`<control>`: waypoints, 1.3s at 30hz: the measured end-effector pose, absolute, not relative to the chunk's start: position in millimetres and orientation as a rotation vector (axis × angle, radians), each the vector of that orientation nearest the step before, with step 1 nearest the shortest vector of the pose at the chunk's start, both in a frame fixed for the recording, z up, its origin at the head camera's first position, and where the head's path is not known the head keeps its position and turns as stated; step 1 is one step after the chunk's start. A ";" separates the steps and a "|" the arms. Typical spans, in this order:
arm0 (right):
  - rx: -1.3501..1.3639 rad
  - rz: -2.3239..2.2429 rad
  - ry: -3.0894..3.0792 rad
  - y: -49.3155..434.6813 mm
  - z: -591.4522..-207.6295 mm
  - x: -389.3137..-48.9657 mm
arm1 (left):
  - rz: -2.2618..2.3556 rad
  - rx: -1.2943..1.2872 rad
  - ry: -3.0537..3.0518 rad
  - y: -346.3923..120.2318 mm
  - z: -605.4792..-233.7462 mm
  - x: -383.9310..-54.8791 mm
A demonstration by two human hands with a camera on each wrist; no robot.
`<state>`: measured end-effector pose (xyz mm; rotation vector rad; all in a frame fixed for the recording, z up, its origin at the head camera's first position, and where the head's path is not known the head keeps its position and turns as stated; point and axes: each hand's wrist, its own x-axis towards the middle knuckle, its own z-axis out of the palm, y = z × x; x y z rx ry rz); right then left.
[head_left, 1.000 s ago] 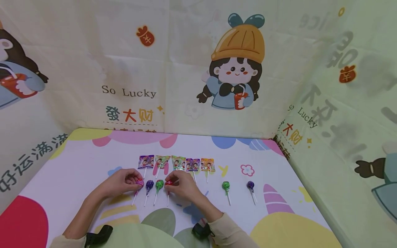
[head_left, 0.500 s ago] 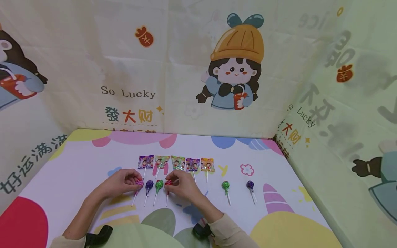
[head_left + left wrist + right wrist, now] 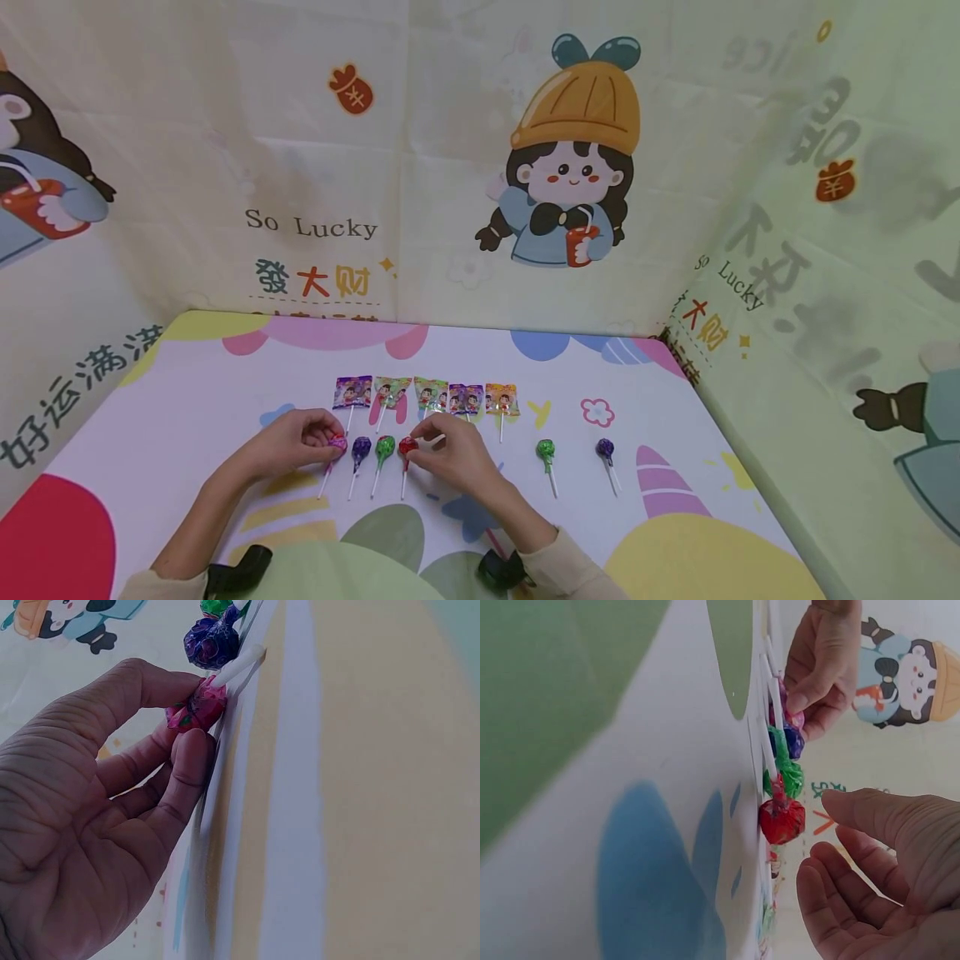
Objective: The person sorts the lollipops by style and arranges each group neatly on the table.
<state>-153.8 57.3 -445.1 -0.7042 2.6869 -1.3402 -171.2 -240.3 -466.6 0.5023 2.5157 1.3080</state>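
Observation:
My left hand (image 3: pixel 300 437) pinches the round head of a pink lollipop (image 3: pixel 196 712) between thumb and fingers at the left end of the near row. To its right lie a purple lollipop (image 3: pixel 361 451), a green lollipop (image 3: pixel 385 448) and a red lollipop (image 3: pixel 407 447), side by side with sticks toward me. Beside the red lollipop is my right hand (image 3: pixel 455 454), its fingers parted and relaxed. In the right wrist view a gap shows between the right fingertips (image 3: pixel 832 801) and the red lollipop (image 3: pixel 782 821).
Behind the near row lies a row of wrapped flat-bag lollipops, among them an orange one (image 3: pixel 502 398). Further right on the table (image 3: pixel 675 400) lie another green lollipop (image 3: pixel 547 451) and another purple lollipop (image 3: pixel 605 450). Printed cloth (image 3: pixel 442 167) walls the table.
My right hand has let go of the red lollipop and drawn slightly right, baring its head. The left hand stays on the pink lollipop.

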 end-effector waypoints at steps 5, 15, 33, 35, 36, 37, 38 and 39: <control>-0.727 -1.367 2.681 66.0 -443.5 -149.9 | 1.311 0.500 2.512 -240.0 -466.2 -171.2; -0.729 -1.369 2.720 85.0 -442.8 -145.1 | 1.311 0.494 2.520 -239.4 -465.4 -169.9; -0.641 -1.419 2.773 123.7 -444.2 -144.8 | 1.301 0.495 2.527 -239.3 -465.7 -168.7; -0.630 -1.418 2.783 127.8 -443.9 -145.1 | 1.302 0.492 2.525 -239.4 -465.2 -168.8; -0.622 -1.424 2.786 129.7 -443.5 -145.0 | 1.301 0.491 2.525 -239.4 -465.2 -168.9; -0.613 -1.428 2.787 131.8 -443.1 -144.9 | 1.300 0.491 2.526 -239.3 -465.2 -169.0; -0.606 -1.432 2.790 133.8 -442.9 -144.8 | 1.298 0.494 2.529 -239.3 -465.3 -169.1; -0.600 -1.436 2.797 135.8 -442.8 -144.7 | 1.295 0.497 2.532 -239.2 -465.4 -169.3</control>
